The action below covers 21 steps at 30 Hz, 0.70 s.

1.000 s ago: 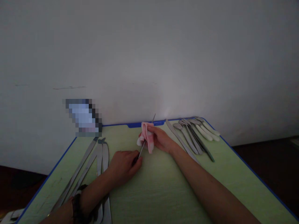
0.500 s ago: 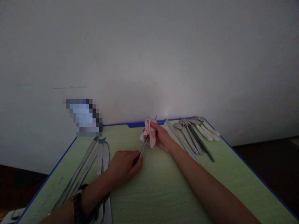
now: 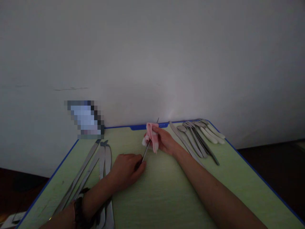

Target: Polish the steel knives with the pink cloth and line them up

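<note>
My left hand (image 3: 128,168) is closed around the near end of a slim metal knife (image 3: 146,153). The knife is seen nearly edge-on and slants up and away, so its blade shape is unclear. A pink and white cloth (image 3: 152,135) is folded around the knife's far part, and my right hand (image 3: 165,140) pinches it there. The knife's tip pokes out beyond the cloth. Both hands are above the middle of the green table (image 3: 152,197). Under and beside my left forearm lie several metal knives (image 3: 108,159), partly hidden by the arm.
To the right lie a long knife (image 3: 182,140), several metal spoons (image 3: 190,140) and other cutlery, some with white handles (image 3: 209,135). A blurred-out phone-like device (image 3: 84,119) leans on the wall (image 3: 152,63) at the back left. The table has a blue rim (image 3: 138,127).
My right hand and the cloth have shifted very slightly left and toward me along the knife. My left hand stays in place, still gripping the knife.
</note>
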Tool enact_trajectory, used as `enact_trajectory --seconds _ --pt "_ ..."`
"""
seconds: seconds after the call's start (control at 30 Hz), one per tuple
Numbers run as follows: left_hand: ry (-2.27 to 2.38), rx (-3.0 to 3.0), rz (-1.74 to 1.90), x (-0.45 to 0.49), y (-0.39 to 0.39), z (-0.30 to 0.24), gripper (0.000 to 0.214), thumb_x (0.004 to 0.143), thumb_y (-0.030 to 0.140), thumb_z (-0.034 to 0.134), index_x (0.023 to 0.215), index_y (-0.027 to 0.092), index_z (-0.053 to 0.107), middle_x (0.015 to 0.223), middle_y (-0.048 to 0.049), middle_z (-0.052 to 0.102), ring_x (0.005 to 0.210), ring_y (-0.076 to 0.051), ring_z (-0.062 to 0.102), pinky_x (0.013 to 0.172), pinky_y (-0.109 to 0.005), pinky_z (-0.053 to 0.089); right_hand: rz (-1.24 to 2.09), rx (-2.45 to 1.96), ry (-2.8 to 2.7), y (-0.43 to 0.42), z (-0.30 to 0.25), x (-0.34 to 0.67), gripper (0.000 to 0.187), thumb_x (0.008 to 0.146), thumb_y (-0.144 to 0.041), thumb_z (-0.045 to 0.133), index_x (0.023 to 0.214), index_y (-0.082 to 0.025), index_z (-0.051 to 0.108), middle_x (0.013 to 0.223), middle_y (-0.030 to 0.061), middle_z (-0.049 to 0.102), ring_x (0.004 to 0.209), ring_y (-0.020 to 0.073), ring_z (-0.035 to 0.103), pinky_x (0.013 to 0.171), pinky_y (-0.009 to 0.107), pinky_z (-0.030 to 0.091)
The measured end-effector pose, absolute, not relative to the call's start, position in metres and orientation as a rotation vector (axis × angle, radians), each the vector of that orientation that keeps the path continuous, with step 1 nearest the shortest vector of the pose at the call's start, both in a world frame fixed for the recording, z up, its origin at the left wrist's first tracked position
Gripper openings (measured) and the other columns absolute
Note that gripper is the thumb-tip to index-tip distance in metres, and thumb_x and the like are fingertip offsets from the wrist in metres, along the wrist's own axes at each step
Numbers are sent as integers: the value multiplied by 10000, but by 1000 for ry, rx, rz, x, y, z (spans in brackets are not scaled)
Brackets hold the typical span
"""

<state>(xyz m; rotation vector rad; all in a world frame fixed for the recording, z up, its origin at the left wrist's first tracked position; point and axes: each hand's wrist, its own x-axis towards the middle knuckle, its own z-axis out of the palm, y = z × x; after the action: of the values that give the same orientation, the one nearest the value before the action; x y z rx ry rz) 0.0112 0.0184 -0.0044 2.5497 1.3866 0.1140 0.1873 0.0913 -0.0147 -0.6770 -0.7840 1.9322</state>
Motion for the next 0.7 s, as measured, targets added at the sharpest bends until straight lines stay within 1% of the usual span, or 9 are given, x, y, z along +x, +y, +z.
enact_trajectory --seconds 0.3,0.47,0.6,0.7 --pt "1356 2549 132 11 18 -5 364 925 343 311 647 196 491 614 -20 591 587 -167 567 577 -283 294 1941 -671 -809 90 -15 187 234 849 -348 537 782 -139 619 673 49 651 624 149 581 645 283 466" --pt "1362 2527 141 11 18 -5 343 915 341 332 646 197 490 609 -15 589 578 -163 561 575 -278 292 1951 -671 -820 91 -16 188 229 853 -353 534 787 -146 605 647 37 633 621 146 574 659 283 465" --pt "1374 2517 149 11 19 -5 336 915 350 335 660 198 493 611 -11 590 577 -166 564 570 -276 288 1955 -680 -828 91 -17 188 240 859 -343 513 777 -140 611 667 42 642 630 146 580 655 280 467" --pt "1397 2472 171 11 19 -4 329 918 366 333 687 199 498 613 -6 592 567 -165 562 566 -270 294 1970 -650 -863 91 -17 188 223 840 -343 546 762 -143 605 672 36 638 631 144 576 658 279 463"
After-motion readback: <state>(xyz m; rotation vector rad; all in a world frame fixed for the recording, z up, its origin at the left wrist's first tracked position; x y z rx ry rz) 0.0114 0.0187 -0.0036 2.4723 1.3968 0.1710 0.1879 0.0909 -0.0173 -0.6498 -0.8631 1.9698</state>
